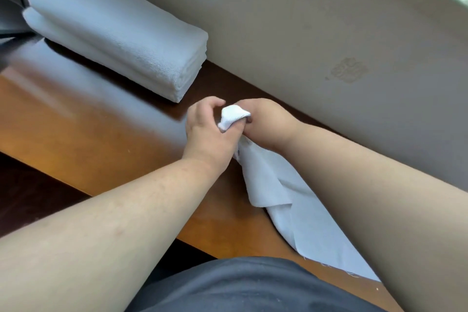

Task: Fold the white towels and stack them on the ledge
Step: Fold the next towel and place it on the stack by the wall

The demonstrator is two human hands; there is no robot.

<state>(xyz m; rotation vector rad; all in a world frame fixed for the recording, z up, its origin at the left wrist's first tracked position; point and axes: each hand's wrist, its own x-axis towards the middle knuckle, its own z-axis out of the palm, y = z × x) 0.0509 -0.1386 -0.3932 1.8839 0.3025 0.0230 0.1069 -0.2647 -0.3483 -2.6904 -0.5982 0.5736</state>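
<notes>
Both hands meet near the middle of the brown ledge [76, 119], the left hand [205, 129] and right hand [266, 124] each closing a grip on one bunched corner of a white towel [276, 190] trailing near-right, while folded towels [114, 33] sit stacked far-left against the wall [304, 20].

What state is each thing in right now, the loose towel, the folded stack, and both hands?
loose towel: unfolded, one end bunched between the hands, the rest trailing on the ledge
folded stack: neatly folded, lying on the ledge by the wall
left hand: grips the towel's end
right hand: grips the towel's end
</notes>
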